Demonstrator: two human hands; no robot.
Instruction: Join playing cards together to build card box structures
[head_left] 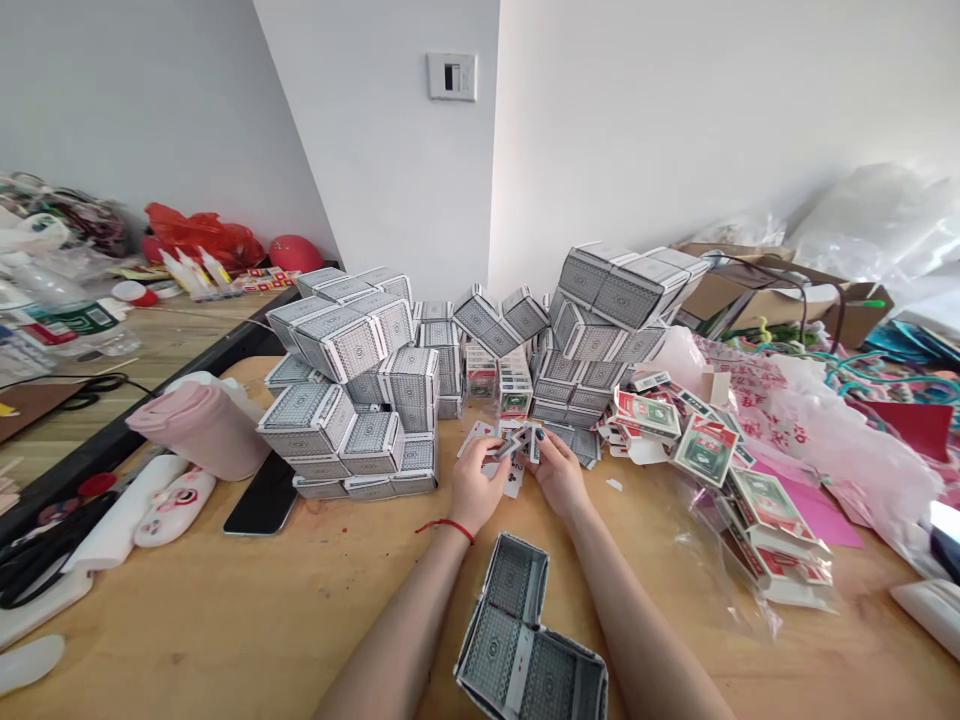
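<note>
My left hand (474, 485) and my right hand (556, 472) meet at the middle of the wooden table (225, 620), fingers closed on a few playing cards (512, 450) held between them. A red string circles my left wrist. Between my forearms, near the front edge, lies a folded card-cube piece (521, 640) made of grey-backed cards. Behind my hands rise stacks of grey card cubes on the left (352, 400) and right (607, 320).
Empty red-green card boxes (720, 460) lie in plastic wrap to the right. A pink roll (199, 425), a black phone (262, 500) and scissors (30, 565) sit at the left. A cardboard box (787, 290) and bags crowd the back right.
</note>
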